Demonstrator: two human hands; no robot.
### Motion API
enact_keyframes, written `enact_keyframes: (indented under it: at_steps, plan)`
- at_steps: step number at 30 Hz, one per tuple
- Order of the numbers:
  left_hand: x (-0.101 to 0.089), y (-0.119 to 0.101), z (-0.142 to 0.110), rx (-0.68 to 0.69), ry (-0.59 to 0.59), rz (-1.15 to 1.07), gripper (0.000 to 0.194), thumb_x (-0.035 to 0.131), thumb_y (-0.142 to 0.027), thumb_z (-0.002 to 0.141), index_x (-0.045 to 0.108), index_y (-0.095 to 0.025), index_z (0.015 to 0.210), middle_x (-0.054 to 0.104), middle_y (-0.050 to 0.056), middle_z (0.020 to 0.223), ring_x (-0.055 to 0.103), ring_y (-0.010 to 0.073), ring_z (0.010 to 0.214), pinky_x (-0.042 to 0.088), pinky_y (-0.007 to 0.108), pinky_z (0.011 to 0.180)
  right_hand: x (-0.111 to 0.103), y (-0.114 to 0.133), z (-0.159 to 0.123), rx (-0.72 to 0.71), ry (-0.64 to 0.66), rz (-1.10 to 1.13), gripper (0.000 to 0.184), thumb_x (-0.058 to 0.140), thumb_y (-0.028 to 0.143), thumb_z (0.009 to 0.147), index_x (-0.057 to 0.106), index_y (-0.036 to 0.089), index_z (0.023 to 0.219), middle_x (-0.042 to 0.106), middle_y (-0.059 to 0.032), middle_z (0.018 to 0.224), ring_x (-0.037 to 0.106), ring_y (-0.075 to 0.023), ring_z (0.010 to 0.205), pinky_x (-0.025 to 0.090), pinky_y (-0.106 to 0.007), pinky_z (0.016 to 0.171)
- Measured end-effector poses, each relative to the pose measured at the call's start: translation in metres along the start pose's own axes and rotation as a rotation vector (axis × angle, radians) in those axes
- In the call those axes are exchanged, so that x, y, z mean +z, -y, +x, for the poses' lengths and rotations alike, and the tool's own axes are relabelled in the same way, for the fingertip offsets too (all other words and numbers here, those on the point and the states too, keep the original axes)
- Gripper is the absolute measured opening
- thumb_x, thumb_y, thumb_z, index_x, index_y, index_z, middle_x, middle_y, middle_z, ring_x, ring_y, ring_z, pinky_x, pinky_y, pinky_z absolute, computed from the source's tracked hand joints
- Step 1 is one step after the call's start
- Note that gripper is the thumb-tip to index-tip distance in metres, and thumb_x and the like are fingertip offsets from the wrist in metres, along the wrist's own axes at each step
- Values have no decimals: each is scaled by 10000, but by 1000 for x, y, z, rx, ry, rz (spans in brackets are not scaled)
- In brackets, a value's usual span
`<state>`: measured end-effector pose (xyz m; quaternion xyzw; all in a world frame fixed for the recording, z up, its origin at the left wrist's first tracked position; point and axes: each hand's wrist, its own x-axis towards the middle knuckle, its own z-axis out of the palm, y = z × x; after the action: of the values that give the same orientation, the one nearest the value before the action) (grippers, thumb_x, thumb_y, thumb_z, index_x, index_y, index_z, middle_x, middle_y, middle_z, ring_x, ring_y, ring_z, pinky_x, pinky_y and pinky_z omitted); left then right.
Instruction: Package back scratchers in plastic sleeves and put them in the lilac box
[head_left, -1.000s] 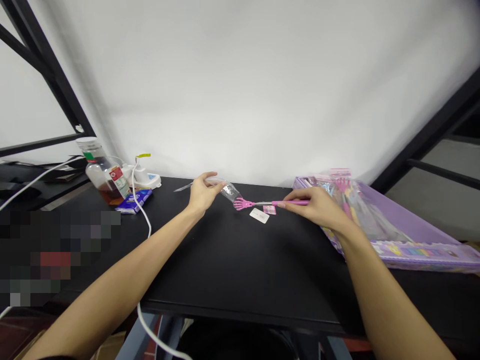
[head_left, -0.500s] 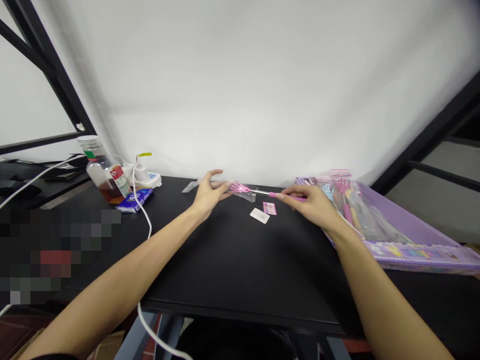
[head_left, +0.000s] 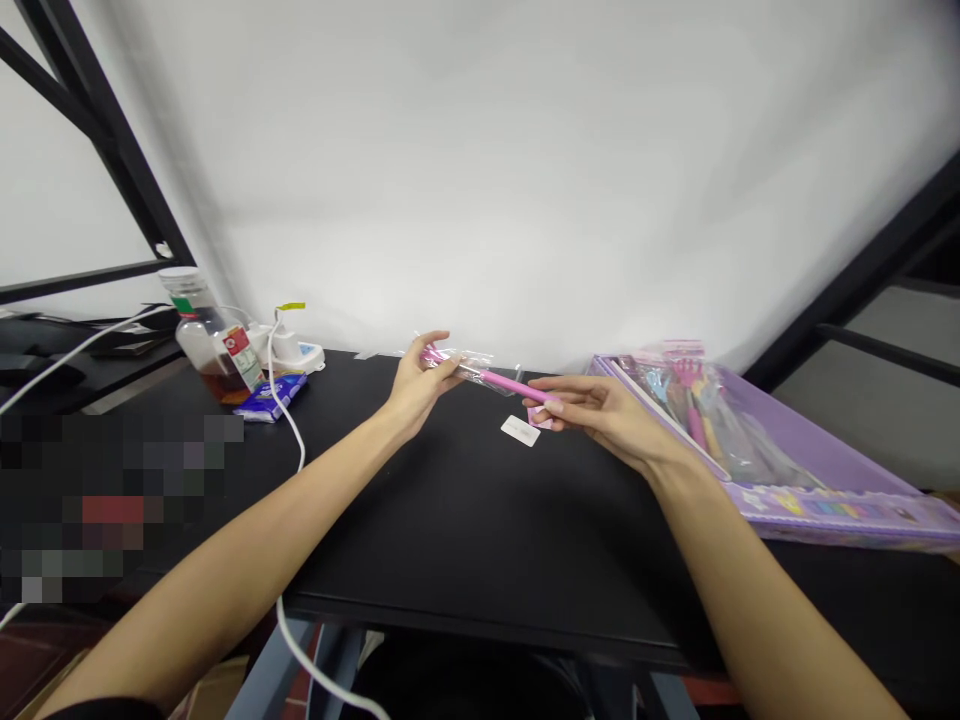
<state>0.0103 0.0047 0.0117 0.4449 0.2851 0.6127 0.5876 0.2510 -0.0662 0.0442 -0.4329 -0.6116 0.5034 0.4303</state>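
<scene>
My left hand [head_left: 417, 385] pinches the open end of a clear plastic sleeve [head_left: 466, 364] above the black table [head_left: 465, 530]. My right hand [head_left: 600, 412] grips the handle of a pink claw-headed stick [head_left: 510, 383], whose head now lies inside the sleeve near my left fingers. Below the stick, on the table, lie a small white card [head_left: 520, 431] and a pink tag [head_left: 538, 417], partly hidden by my right fingers.
A purple box [head_left: 817, 470] with several more packed sticks sits at the right. At the back left stand a bottle of brown liquid [head_left: 208, 346], a blue packet [head_left: 268, 397] and a white power adapter [head_left: 289, 352] with a white cable [head_left: 289, 440] trailing off the table's front edge.
The pink stick moved left and slid head-first into the clear sleeve. Both hands rose slightly off the table and came closer together.
</scene>
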Motion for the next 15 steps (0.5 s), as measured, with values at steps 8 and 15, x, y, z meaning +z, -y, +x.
enact_keyframes:
  at_steps: [8, 15]
  plan:
    - [1, 9, -8, -24, 210, 51, 428, 796, -296, 794, 615, -179, 1163, 722, 41, 863, 719, 186, 887, 550, 373, 901, 3, -16, 8, -48, -6, -201, 532, 956, 314, 522, 522, 227, 817, 593, 66, 596, 592, -133, 545, 440, -265, 512]
    - [11, 6, -19, 38, 365, 232, 384, 783, -340, 798, 654, -188, 1126, 682, 36, 915, 689, 169, 808, 578, 350, 815, 9, -28, 14, -91, -90, -248, 623, 926, 368, 574, 513, 238, 1024, 610, 48, 738, 606, -147, 641, 478, -289, 601]
